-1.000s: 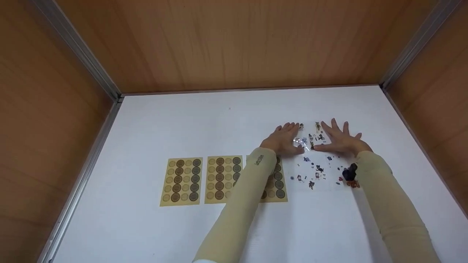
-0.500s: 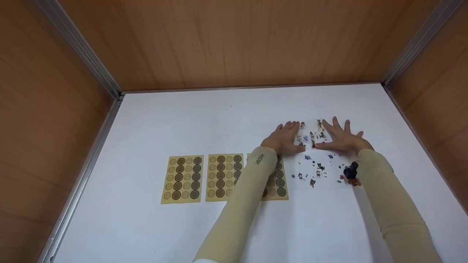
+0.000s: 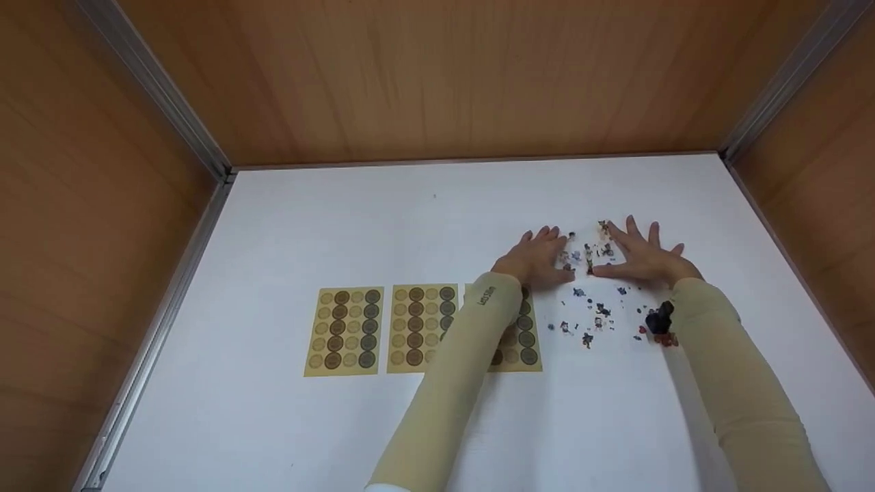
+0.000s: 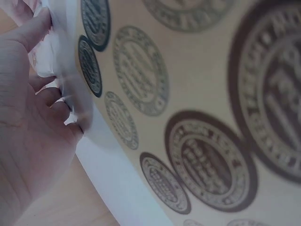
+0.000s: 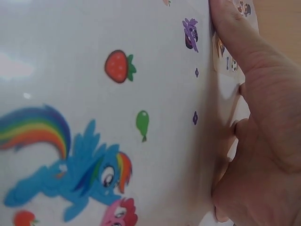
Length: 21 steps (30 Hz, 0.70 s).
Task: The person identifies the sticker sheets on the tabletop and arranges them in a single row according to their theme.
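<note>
A clear sticker sheet with small cartoon figures (image 3: 589,256) lies flat on the white table, between my two hands. My left hand (image 3: 534,261) rests along its left edge, palm down with fingers extended. Over its right side my right hand (image 3: 644,260) is spread wide, thumb and forefinger touching the sheet. Just nearer to me lies a second clear sheet with cartoon stickers (image 3: 600,311); the right wrist view shows a rainbow-tailed blue pony (image 5: 94,174) and a strawberry (image 5: 117,67) on it. Neither hand grips anything.
Three tan sheets of round seal stickers lie in a row to the left: the left one (image 3: 344,331), the middle one (image 3: 415,328), and the right one (image 3: 533,365), partly covered by my left sleeve (image 3: 454,383). Wooden panels (image 3: 465,82) enclose the table at the back and sides.
Both hands stay at the sheet's edges, almost still. The far sheet's figures have shifted slightly away and right, and the glare on its left side is gone. The head view tilts a little.
</note>
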{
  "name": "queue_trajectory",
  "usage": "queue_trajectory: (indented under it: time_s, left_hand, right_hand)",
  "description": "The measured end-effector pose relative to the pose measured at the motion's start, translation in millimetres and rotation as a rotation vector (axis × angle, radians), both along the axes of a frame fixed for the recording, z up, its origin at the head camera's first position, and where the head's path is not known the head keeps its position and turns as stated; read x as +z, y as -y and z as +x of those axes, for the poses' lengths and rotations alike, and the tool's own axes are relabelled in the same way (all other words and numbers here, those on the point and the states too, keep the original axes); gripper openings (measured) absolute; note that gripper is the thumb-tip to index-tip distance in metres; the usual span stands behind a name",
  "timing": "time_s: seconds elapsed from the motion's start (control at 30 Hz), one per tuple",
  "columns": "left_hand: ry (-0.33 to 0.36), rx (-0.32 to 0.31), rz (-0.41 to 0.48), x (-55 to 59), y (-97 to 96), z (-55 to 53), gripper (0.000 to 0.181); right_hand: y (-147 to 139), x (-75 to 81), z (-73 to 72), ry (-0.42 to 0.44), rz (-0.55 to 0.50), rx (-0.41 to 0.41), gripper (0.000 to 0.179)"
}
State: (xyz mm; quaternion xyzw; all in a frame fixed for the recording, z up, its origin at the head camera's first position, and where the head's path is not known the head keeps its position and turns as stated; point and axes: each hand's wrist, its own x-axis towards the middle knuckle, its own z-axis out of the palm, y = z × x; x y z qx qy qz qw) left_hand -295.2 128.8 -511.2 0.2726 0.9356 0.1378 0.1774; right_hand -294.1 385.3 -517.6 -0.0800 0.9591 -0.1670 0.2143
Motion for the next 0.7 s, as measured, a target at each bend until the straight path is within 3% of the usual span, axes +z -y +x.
queue_trajectory:
  time_s: [0.47,0.7]
  left_hand:
    - [0.000,-0.002,0.066,4.6,0.1,1.4,0.058]
    - [0.053,0.092,0.186,7.0,-7.7,6.8,0.052]
  right_hand:
    - [3.9,0.2,-2.0,-0.019,-0.037,-0.004,0.117]
    - [-0.5,5.3,-1.7,-0.038,-0.067,-0.017,0.120]
